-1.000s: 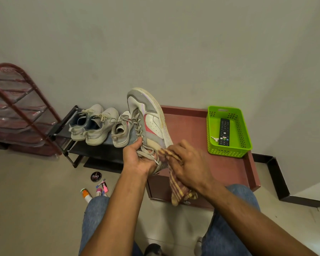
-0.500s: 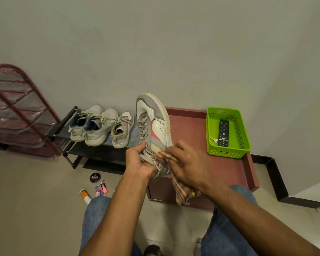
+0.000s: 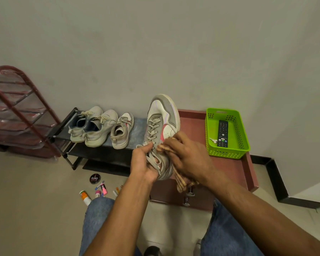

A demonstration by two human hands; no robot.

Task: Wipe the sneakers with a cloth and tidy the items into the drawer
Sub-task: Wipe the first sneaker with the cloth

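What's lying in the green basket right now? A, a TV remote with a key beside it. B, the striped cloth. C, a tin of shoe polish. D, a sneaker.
A: the black remote lies inside the green basket, with a small key beside it.

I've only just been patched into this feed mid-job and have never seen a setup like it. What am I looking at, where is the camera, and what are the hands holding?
There is no machine here: a person is working with bare hands, and the single camera sits on their head, looking forward and down.

The left hand grips a grey and white sneaker by its laced heel end, toe pointing up. The right hand presses a striped cloth against the sneaker's side.

Behind is a reddish cabinet carrying a green basket with a remote control inside. To the left, three more sneakers sit on a low black rack. A round tin and small bottles lie on the floor.
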